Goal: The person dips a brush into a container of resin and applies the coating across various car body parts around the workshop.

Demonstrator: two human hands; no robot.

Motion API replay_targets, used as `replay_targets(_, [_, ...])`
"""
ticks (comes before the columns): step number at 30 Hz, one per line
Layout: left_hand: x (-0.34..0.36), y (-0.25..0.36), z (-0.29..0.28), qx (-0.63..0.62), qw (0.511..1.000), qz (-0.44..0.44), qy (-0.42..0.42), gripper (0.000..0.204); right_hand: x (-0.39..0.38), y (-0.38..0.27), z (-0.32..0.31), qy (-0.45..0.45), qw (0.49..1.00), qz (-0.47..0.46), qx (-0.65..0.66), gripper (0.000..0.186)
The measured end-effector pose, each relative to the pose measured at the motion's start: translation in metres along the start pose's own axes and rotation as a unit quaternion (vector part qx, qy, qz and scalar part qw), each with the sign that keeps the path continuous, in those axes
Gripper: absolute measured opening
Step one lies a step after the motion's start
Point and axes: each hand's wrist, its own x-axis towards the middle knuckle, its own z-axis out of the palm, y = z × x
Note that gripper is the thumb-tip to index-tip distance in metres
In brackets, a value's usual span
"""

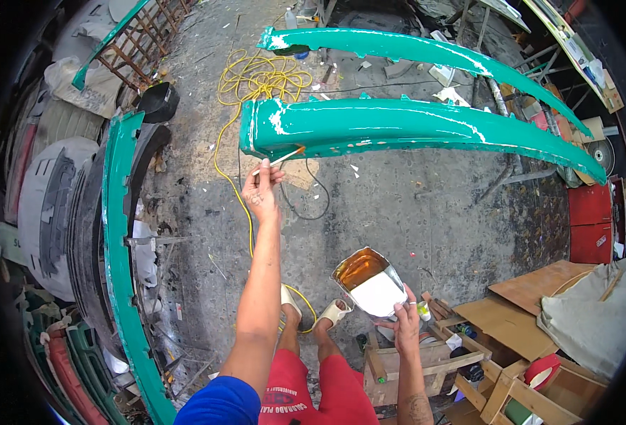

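My left hand (pixel 263 188) is closed on a thin pale stick (pixel 281 159), whose orange-coated tip meets the lower left part of a long green curved panel (pixel 369 124) with white patches along it. In my right hand (pixel 405 319) is an irregular foil-like container (pixel 369 283), showing amber-brown liquid in its back half and a white surface in front. A second green panel (pixel 398 44) lies beyond the nearer one, also streaked with white.
A green strip (pixel 118 212) runs along the left beside stacked dark panels (pixel 79 234). A coiled yellow hose (pixel 256 74) trails across the floor (pixel 433 219). At the right stand a red cabinet (pixel 588 223), cardboard sheets (pixel 504 326) and a wooden crate (pixel 415 386).
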Motion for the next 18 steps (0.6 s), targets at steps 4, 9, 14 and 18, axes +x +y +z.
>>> replay_targets(4, [0.009, -0.007, -0.020, -0.018, 0.999, -0.010, 0.044, 0.025, -0.002, -0.007, -0.002, 0.007, 1.000, -0.009, -0.029, 0.063])
replay_targets(9, [-0.002, 0.003, -0.087, -0.010, 0.999, -0.003, 0.044, 0.022, -0.009, -0.022, 0.012, 0.012, 0.998, -0.007, -0.057, 0.060])
replay_targets(14, [-0.029, 0.063, -0.216, 0.041, 0.991, -0.068, 0.111, 0.031, -0.023, -0.032, 0.044, -0.047, 0.992, -0.026, -0.115, 0.065])
replay_targets(18, [-0.067, 0.107, -0.285, 0.077, 0.982, -0.114, 0.130, 0.038, -0.033, -0.052, 0.065, -0.093, 0.985, -0.009, -0.145, 0.065])
